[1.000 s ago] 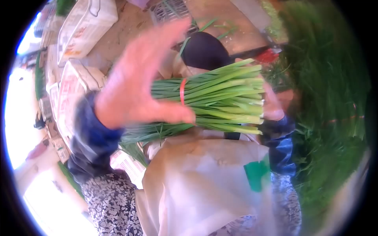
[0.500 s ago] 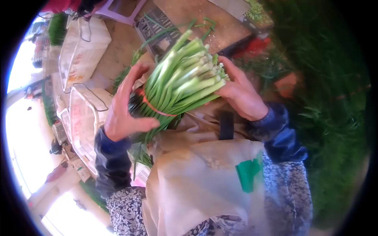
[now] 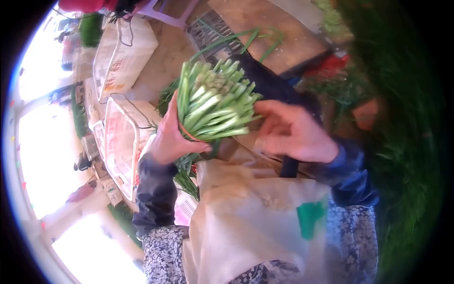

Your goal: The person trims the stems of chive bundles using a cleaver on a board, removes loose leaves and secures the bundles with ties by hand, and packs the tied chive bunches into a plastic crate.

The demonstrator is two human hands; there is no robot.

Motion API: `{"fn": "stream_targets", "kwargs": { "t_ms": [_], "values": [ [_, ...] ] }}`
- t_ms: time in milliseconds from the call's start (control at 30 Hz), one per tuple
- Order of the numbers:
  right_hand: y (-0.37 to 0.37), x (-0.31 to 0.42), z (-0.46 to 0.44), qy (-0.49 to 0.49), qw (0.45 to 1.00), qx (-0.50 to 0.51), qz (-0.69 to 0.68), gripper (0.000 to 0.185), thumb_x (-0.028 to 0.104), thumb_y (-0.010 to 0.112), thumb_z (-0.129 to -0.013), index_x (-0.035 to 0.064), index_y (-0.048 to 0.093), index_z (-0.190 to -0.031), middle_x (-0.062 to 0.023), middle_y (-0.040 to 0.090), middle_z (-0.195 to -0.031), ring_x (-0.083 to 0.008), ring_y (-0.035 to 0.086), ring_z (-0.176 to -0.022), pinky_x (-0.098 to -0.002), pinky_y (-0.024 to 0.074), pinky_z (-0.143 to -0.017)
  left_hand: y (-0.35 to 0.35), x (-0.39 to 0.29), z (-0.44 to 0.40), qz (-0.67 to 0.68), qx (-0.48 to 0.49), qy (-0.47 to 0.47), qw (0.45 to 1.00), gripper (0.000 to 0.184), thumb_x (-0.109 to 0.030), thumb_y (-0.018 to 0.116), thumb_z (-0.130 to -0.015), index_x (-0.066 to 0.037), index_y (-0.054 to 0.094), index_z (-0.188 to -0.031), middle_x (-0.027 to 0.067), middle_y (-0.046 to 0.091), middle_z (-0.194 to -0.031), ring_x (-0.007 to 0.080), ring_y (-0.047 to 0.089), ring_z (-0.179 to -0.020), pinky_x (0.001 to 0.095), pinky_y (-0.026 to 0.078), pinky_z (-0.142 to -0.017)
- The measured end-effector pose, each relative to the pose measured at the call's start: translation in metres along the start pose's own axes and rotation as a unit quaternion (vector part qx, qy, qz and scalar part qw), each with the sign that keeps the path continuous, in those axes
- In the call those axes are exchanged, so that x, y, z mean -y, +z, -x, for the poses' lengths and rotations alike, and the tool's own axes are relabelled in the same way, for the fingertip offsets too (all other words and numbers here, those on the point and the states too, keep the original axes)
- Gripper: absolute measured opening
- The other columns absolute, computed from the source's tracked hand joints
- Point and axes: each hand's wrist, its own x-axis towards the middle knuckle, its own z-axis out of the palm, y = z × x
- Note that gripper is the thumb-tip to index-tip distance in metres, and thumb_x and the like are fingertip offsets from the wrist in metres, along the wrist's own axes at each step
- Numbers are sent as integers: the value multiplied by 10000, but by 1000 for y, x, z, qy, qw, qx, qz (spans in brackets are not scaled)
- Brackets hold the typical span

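A thick bunch of green vegetable stalks (image 3: pixel 215 102) is tilted in front of me, its pale cut ends facing up and to the right. An orange-red band (image 3: pixel 189 134) runs around it low down. My left hand (image 3: pixel 172 137) wraps the bunch from the left side near the band, thumb across the front. My right hand (image 3: pixel 295 135) is just right of the stalk ends, its fingers loosely bent and apart, somewhat blurred, with nothing seen in them. The lower leafy part of the bunch is mostly hidden behind my left hand and forearm.
White plastic baskets (image 3: pixel 125 54) stand on the floor at left. Ahead are a grey slatted crate (image 3: pixel 215 31) and a brown board (image 3: pixel 272 33) with loose green leaves. A large heap of greens (image 3: pixel 402 142) fills the right side. A beige apron (image 3: pixel 250 213) covers my lap.
The bunch has turned so its cut ends face more upward. My left hand has closed around it, and my right hand has come off the stalk ends. The view has shifted slightly.
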Motion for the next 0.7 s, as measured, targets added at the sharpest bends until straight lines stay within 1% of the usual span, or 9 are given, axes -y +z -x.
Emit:
{"fn": "stream_targets", "kwargs": {
  "t_ms": [33, 100, 133, 167, 233, 333, 433, 567, 700],
  "values": [
    [-7, -2, -2, -84, 988, -77, 102, 451, 71, 729, -845, -17, 571, -1258, -70, 649, -913, -130, 629, -768, -252, 512, -705, 5, 1, 0, -57, -10, 30, 998, 1252, -189, 916, -501, -5, 220, -1526, 188, 537, -1370, 294, 528, -1277, 388, 402, -1068],
    [-18, 3, -14, -184, 906, -240, 296, 297, 72, 719, -841, 12, 651, -1124, -71, 651, -947, -143, 638, -834, -265, 510, -739, 4, 5, 1, -82, -13, 35, 996, 1235, -198, 912, -508, 2, 233, -1519, 189, 545, -1361, 313, 540, -1264, 391, 406, -1063],
    [-18, 12, -21, -184, 906, -239, 297, 297, 72, 719, -841, 12, 651, -1124, -71, 651, -947, -143, 638, -834, -265, 510, -739, 5, 4, 1, -81, -14, 36, 996, 1235, -198, 912, -508, 2, 233, -1519, 189, 545, -1361, 313, 540, -1264, 391, 406, -1063],
    [-12, 24, -32, -330, 859, -248, 303, 256, 88, 716, -812, 20, 648, -1050, -102, 642, -935, -222, 636, -844, -316, 502, -752, 7, 2, 1, -89, -11, 41, 995, 1223, -195, 908, -513, 4, 238, -1517, 187, 544, -1361, 312, 540, -1263, 391, 407, -1062],
    [-12, 32, -53, -466, 790, -257, 304, 217, 104, 713, -784, 29, 645, -976, -133, 633, -924, -301, 634, -853, -368, 495, -765, 6, 2, -4, -96, -2, 51, 994, 1212, -193, 904, -519, 6, 243, -1515, 186, 544, -1361, 312, 540, -1262, 390, 407, -1062],
    [-27, 33, -78, -363, 878, -78, 302, 241, 45, 678, -838, 35, 664, -1078, -20, 612, -923, -132, 564, -791, -270, 454, -715, 1, 0, -14, -54, 41, 33, 997, 1198, -152, 893, -529, -4, 238, -1521, 167, 548, -1356, 270, 537, -1259, 365, 396, -1071],
    [-44, 38, -88, -287, 936, 35, 203, 251, 31, 672, -834, 45, 661, -1084, 12, 595, -909, -87, 528, -758, -243, 431, -674, -1, -5, -21, 40, 76, -10, 996, 1193, -117, 887, -539, -14, 228, -1528, 141, 542, -1365, 226, 522, -1256, 344, 380, -1079],
    [-40, 43, -80, -256, 943, 26, 211, 296, 57, 707, -805, 55, 633, -1091, 25, 578, -892, -60, 517, -743, -235, 428, -644, -3, -4, -26, 21, 92, -1, 996, 1194, -84, 879, -547, -22, 213, -1536, 124, 517, -1389, 200, 502, -1260, 342, 361, -1089],
    [-30, 46, -84, -270, 919, -11, 287, 304, 75, 734, -771, 50, 595, -1040, -11, 558, -871, -103, 544, -759, -266, 454, -652, 1, -20, -27, -33, 79, -4, 996, 1234, -229, 915, -508, 2, 237, -1513, 180, 562, -1336, 300, 548, -1250, 379, 400, -1064]
  ]
}}
